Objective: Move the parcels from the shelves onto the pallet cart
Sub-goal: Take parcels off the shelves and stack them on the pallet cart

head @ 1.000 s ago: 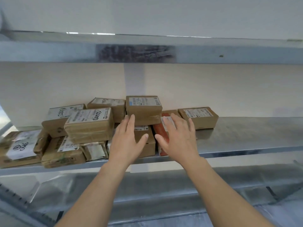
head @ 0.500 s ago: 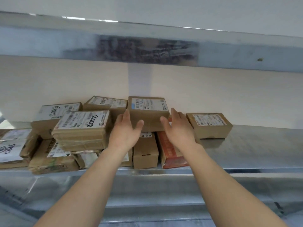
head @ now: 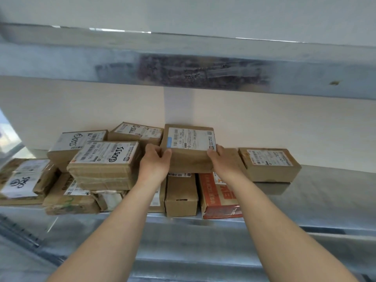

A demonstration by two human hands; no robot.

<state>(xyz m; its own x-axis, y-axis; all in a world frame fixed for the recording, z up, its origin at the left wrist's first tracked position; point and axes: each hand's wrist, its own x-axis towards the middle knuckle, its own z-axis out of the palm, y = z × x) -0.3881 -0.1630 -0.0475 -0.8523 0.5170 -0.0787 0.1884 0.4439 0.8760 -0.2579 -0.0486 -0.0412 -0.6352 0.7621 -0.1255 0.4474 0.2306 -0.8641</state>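
Gripping the top box [head: 188, 160], left hand [head: 154, 162] and right hand [head: 223, 160] curled fingers round its ends. Dragging it could have tipped the red box [head: 218, 198] off the shelf [head: 325, 192].

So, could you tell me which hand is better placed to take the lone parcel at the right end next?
Right. The right hand grips the top parcel at its right edge, beside that lone parcel; the left hand grips its far edge, likely a longer reach.
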